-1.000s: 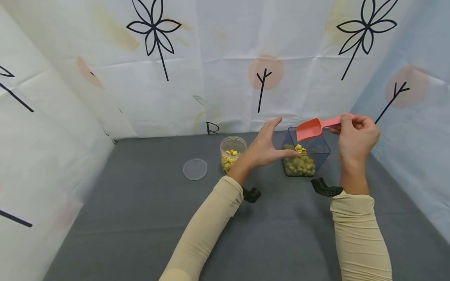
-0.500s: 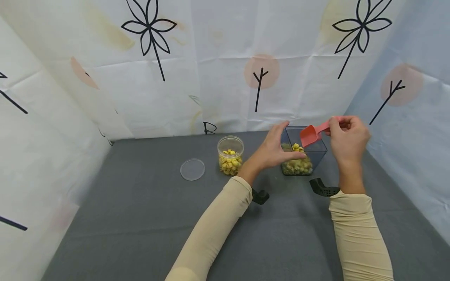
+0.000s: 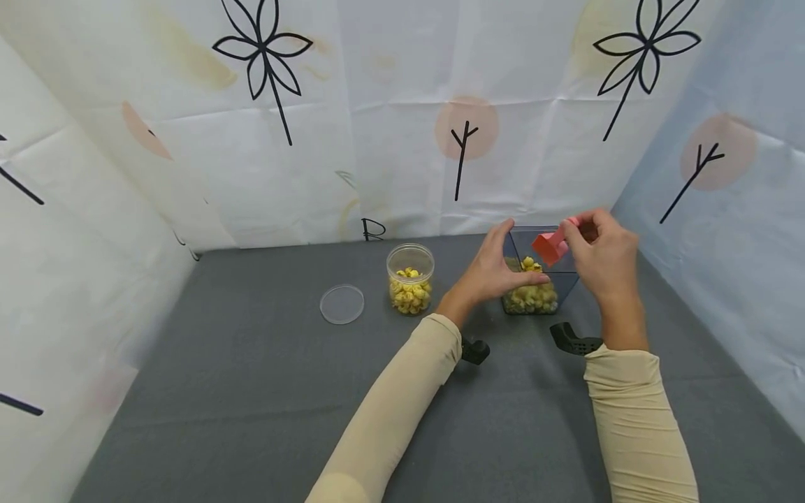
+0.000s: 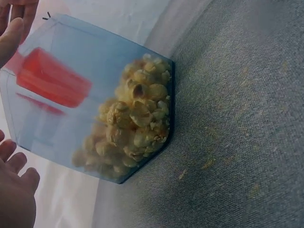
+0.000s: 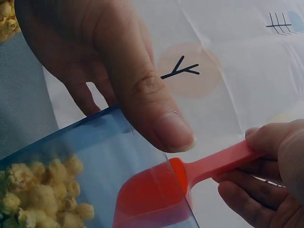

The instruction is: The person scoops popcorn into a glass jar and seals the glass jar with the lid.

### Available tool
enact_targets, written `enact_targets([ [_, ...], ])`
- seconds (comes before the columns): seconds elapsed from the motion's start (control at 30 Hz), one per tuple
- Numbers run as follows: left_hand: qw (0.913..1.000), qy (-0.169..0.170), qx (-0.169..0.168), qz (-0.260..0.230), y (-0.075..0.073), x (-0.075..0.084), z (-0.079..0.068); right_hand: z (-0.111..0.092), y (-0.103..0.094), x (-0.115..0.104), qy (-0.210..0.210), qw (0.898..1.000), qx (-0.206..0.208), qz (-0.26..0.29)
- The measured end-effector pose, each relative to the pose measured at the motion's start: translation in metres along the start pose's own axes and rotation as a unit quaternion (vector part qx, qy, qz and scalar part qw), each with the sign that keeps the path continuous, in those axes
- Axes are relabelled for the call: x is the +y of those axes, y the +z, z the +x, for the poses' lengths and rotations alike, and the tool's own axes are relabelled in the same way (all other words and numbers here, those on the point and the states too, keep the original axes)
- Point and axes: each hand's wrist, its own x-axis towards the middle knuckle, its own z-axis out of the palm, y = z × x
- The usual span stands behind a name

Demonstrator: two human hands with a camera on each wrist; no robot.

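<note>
A clear bluish plastic box (image 3: 569,283) stands on the grey cloth, partly filled with popcorn (image 4: 137,109). My left hand (image 3: 493,269) spans the box's left side, holding it near the rim. Its thumb lies along the front, and its fingers reach toward the back left. With my right hand (image 3: 604,255) I pinch the handle of a pink scoop (image 5: 152,192). The scoop's bowl hangs inside the box, above the popcorn, and looks bare. Left of the box stands a round clear jar (image 3: 411,279) that also contains popcorn.
A clear round lid (image 3: 342,304) lies on the grey cloth (image 3: 251,391) left of the jar. Printed white fabric (image 3: 402,140) rises behind and on both sides. Black wrist mounts (image 3: 574,340) stick out inward from the wrists.
My left hand has moved right onto the box. The right hand has come left, tilting the scoop and lowering its bowl into the box.
</note>
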Motion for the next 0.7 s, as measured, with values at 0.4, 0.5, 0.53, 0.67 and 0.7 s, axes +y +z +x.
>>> enact_targets([
  [0.4,0.9994,-0.011,-0.004,-0.032,0.012,-0.005,0.004,-0.005,0.008,0.006,-0.052,0.998,-0.031,-0.011],
  [0.5,0.9995,-0.017,0.004,-0.025,0.013,-0.005,0.005,-0.006,0.011,0.008,-0.056,0.998,-0.03,-0.007],
  [0.53,0.9995,-0.021,0.006,-0.022,0.013,-0.004,0.005,-0.006,0.012,0.008,-0.058,0.998,-0.029,-0.006],
  [0.67,0.9993,-0.034,0.014,-0.008,0.013,-0.003,0.007,-0.007,0.015,0.012,-0.065,0.997,-0.029,-0.003],
  [0.7,0.9992,-0.036,0.015,-0.006,0.013,-0.002,0.007,-0.007,0.016,0.013,-0.066,0.997,-0.029,-0.002],
])
